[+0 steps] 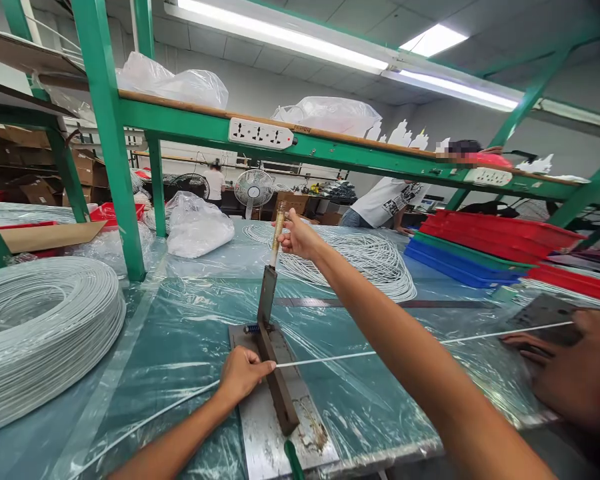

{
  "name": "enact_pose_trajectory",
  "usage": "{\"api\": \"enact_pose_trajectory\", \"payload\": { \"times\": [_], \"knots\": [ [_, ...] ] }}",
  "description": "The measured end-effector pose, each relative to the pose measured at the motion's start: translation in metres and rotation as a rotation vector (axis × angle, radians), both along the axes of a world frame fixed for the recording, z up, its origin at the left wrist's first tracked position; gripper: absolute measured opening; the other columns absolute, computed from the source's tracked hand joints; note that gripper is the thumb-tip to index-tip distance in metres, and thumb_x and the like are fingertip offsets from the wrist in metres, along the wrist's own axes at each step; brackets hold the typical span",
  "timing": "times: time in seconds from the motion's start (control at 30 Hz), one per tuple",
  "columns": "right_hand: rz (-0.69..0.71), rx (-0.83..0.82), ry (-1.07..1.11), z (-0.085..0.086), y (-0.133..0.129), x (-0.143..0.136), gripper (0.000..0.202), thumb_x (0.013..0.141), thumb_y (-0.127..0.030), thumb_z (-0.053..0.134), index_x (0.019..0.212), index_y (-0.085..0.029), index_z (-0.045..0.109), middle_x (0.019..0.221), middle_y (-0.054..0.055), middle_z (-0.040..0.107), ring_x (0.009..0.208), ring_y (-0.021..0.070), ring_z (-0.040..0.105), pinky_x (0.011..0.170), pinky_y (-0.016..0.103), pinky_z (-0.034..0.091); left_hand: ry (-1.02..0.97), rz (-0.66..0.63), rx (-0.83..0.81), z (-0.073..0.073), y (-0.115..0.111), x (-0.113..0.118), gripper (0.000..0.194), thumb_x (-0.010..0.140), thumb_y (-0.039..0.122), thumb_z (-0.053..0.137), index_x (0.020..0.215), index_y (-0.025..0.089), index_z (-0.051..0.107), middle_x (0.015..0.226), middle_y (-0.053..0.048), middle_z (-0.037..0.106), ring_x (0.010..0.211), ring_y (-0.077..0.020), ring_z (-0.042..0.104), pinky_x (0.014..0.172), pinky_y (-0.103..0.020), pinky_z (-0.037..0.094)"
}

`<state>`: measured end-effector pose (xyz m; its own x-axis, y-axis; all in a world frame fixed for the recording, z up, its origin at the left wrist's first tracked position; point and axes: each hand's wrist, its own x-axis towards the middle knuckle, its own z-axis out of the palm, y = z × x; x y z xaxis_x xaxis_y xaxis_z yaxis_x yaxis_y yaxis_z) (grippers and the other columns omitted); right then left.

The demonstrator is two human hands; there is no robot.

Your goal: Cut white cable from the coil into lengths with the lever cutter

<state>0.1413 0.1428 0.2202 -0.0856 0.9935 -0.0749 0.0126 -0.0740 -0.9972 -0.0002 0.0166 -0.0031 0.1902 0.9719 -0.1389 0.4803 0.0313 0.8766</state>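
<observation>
Seemingly lining up white cable [330,360] at lever tool [280,395], lower centre, pinching cable in left hand [243,373], gripping raised handle [279,230] mid-frame with right hand [303,239]; needs steady cable, clear fingers before pressing.

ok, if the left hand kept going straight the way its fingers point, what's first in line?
The left hand would likely meet the dark metal bar first; they overlap in view, so whether they already touch is unclear.
</observation>
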Motion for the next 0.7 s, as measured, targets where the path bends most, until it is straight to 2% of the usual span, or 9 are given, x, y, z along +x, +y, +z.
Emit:
{"api": "enact_pose_trajectory", "payload": {
  "times": [0.17,0.27,0.4,0.47,0.5,0.57,0.6,0.7],
  "knots": [
    [-0.002,-0.008,0.030,0.013,-0.073,0.014,0.051,0.092,-0.053,0.014,0.098,-0.018,0.052,0.052,0.002,0.058,0.040,0.0095,0.051,0.044,0.018,0.041,0.009,0.007,0.038,0.003,0.000,-0.001,0.044,0.065,0.048,0.059,0.040,0.017,0.042,0.038,0.006,0.031,0.042,-0.0083,0.029,0.046,-0.025,0.016],
    [-0.014,-0.082,0.030,0.007,-0.128,0.026,0.043,0.093,-0.048,0.020,0.092,-0.018,0.050,0.057,0.006,0.063,0.045,0.0118,0.057,0.045,0.019,0.046,0.002,0.004,0.043,0.003,0.000,-0.001,0.045,0.065,0.047,0.059,0.039,0.017,0.038,0.040,0.007,0.026,0.043,-0.0080,0.026,0.046,-0.025,0.014],
    [0.067,-0.233,-0.007,-0.021,-0.199,0.042,0.026,0.085,-0.044,0.050,0.083,-0.018,0.047,0.060,0.006,0.064,0.045,0.0123,0.058,0.043,0.018,0.045,-0.007,0.006,0.037,0.003,-0.001,-0.001,0.045,0.065,0.047,0.058,0.040,0.018,0.036,0.041,0.007,0.025,0.044,-0.0078,0.024,0.047,-0.025,0.014],
    [0.084,-0.307,-0.017,-0.040,-0.227,0.048,0.031,0.079,-0.040,0.059,0.098,-0.018,0.048,0.062,0.005,0.065,0.043,0.0117,0.058,0.041,0.017,0.043,-0.014,0.006,0.039,0.002,-0.001,-0.001,0.046,0.066,0.047,0.059,0.040,0.018,0.034,0.041,0.007,0.024,0.043,-0.0075,0.023,0.047,-0.025,0.013],
    [0.068,-0.347,-0.017,-0.049,-0.238,0.049,0.041,0.077,-0.038,0.060,0.110,-0.019,0.045,0.062,0.004,0.064,0.042,0.0113,0.057,0.041,0.017,0.042,-0.017,0.007,0.042,0.002,-0.001,-0.001,0.046,0.065,0.048,0.059,0.040,0.018,0.034,0.041,0.007,0.024,0.043,-0.0074,0.023,0.047,-0.025,0.013],
    [0.032,-0.423,-0.003,-0.063,-0.254,0.049,0.062,0.076,-0.035,0.059,0.129,-0.021,0.031,0.062,0.002,0.063,0.041,0.0113,0.056,0.039,0.017,0.042,-0.018,0.010,0.050,0.002,-0.001,-0.001,0.047,0.065,0.047,0.060,0.040,0.018,0.033,0.041,0.008,0.022,0.043,-0.0074,0.021,0.047,-0.025,0.013],
    [0.019,-0.454,0.014,-0.069,-0.259,0.047,0.067,0.075,-0.032,0.057,0.133,-0.020,0.025,0.062,0.002,0.062,0.042,0.0116,0.056,0.039,0.018,0.043,-0.017,0.012,0.055,0.002,-0.002,-0.001,0.047,0.065,0.047,0.060,0.040,0.018,0.033,0.041,0.008,0.022,0.043,-0.0074,0.021,0.047,-0.025,0.013],
    [0.025,-0.547,0.081,-0.078,-0.266,0.036,0.068,0.068,-0.025,0.051,0.131,-0.016,0.026,0.061,0.000,0.059,0.038,0.0098,0.051,0.036,0.017,0.041,-0.011,0.014,0.072,0.002,-0.002,-0.001,0.046,0.065,0.047,0.060,0.040,0.018,0.033,0.041,0.008,0.021,0.044,-0.0074,0.020,0.047,-0.025,0.013]
  ]
}}
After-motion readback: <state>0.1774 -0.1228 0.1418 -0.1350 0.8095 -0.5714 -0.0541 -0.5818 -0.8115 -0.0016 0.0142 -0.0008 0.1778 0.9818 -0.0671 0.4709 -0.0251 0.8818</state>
